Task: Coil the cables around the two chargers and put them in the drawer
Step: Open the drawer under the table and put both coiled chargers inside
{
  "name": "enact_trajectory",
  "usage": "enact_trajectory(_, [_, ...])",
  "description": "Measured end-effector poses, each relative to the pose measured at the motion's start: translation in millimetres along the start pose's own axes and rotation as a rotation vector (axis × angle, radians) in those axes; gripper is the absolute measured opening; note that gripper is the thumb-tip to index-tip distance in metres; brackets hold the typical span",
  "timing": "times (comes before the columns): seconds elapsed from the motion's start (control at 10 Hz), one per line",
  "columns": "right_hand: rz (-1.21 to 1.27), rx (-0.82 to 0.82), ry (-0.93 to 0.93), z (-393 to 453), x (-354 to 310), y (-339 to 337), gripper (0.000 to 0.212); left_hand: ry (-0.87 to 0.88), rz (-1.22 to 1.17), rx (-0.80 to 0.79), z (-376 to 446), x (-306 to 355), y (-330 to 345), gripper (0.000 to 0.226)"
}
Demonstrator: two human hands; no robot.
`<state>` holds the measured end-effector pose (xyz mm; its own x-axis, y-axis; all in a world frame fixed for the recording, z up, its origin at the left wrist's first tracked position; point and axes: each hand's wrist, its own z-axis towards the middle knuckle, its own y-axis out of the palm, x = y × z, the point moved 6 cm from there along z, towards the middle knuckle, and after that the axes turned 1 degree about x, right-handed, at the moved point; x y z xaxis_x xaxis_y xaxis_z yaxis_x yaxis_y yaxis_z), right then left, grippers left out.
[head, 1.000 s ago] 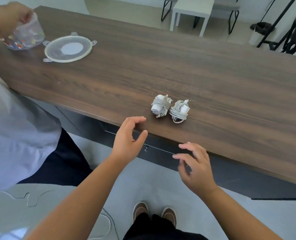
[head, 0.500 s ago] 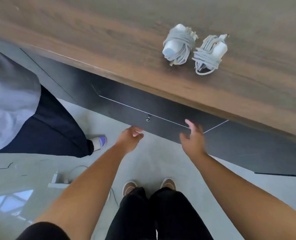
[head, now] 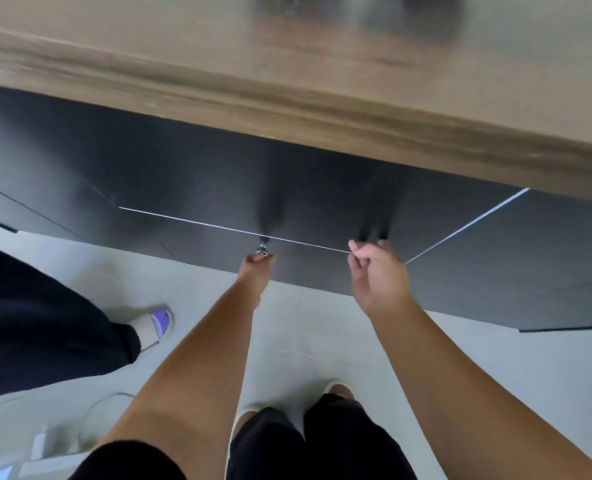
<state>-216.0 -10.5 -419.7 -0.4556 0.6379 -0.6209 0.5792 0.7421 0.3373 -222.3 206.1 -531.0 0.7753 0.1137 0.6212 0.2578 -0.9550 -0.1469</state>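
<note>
left grip [head: 257, 263]: our fingertips pinch the small key [head: 262, 250] on the drawer [head: 218, 188] front | right grip [head: 377, 271]: fingers loosely curled, holding nothing, at the drawer's lower edge just right of the key | drawer shut, long axis along the bench [head: 287, 64] edge above; we judge left hand leads | chargers barely in view.

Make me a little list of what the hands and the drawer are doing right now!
left hand: at the small metal lock on the drawer front, fingertips at it
right hand: fingers curled at the drawer front, holding nothing clearly
drawer: looks closed
table: wooden edge above the drawer, blurred
chargers: not clearly in view
</note>
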Motion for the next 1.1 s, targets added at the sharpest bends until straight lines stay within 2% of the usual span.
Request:
enact_trajectory(0.1, [0.081, -0.056, 0.011, 2, -3, 2, 0.026, -0.08, -0.283, -0.012, 14, -7, 19, 0.046])
enact_trajectory(0.2, [0.082, -0.043, 0.005, 0, -9, 6, 0.017, -0.048, -0.445, 0.08, 15, 2, 21, 0.058])
enact_trajectory(0.3, [0.082, -0.038, 0.008, -7, -14, 11, 0.017, -0.031, -0.57, 0.015, 16, 4, 26, 0.05])
enact_trajectory(0.4, [0.088, -0.028, 0.027, -10, -14, 12, 0.015, -0.004, -0.601, -0.079, 21, -6, 20, 0.049])
enact_trajectory(0.5, [0.08, -0.032, 0.023, -11, -14, 11, 0.015, 0.03, -0.519, -0.09, 28, -5, 16, 0.045])
enact_trajectory(0.6, [0.087, -0.048, 0.019, -12, -13, 11, 0.017, 0.026, -0.449, -0.024, 31, -7, 16, 0.068])
enact_trajectory(0.7, [0.103, -0.035, 0.026, -12, -15, 12, 0.015, 0.01, -0.424, 0.042, 23, -9, 16, 0.078])
enact_trajectory(0.8, [0.106, -0.025, 0.043, -12, -17, 12, 0.013, -0.059, -0.415, 0.078, 18, -11, 15, 0.08])
enact_trajectory(0.9, [0.11, -0.021, 0.066, -13, -20, 13, 0.013, -0.087, -0.408, 0.105, 16, -9, 12, 0.074])
enact_trajectory(1.1, [0.115, -0.015, 0.102, -15, -21, 14, 0.017, -0.231, -0.363, 0.23, -5, -44, 2, 0.087])
